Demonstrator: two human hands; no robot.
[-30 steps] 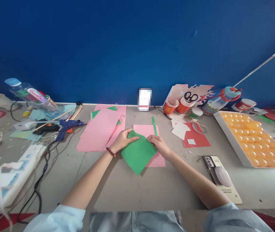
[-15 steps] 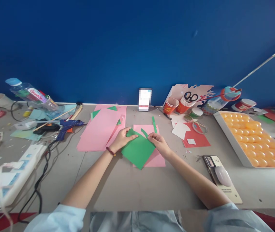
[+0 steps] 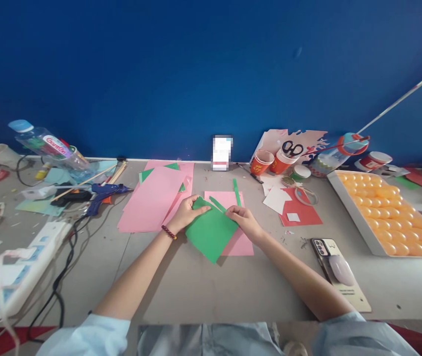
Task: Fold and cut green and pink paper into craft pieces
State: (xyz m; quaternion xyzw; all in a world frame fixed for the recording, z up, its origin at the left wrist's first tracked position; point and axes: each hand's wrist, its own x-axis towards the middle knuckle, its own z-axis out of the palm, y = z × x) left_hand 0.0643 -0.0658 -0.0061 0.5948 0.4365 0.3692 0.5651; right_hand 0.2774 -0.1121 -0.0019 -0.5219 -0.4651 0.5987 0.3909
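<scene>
A green paper sheet (image 3: 211, 232) is held up over the table, its lower corner pointing toward me. My left hand (image 3: 188, 213) pinches its upper left edge between thumb and fingers. At the right corner, my right hand (image 3: 243, 220) is closed on the sheet and on the end of a narrow green strip (image 3: 216, 203), which slants up to the left along the sheet's top edge. Beneath lies a square pink paper (image 3: 246, 243), partly covered. Another green strip (image 3: 236, 192) rests across that pink paper's upper right part.
Stacked pink sheets (image 3: 151, 202) and a blue glue gun (image 3: 105, 194) lie left, near a power strip (image 3: 25, 272). Behind stands a phone (image 3: 221, 153). Red paper cups (image 3: 261, 162), red paper (image 3: 307, 215), a phone with a mouse (image 3: 340, 272) and a tray of orange balls (image 3: 389, 212) are right.
The narrow strip's free end has swung left and lies closer to the sheet's top edge. The green sheet has shifted slightly left and toward me. Both hands keep their hold.
</scene>
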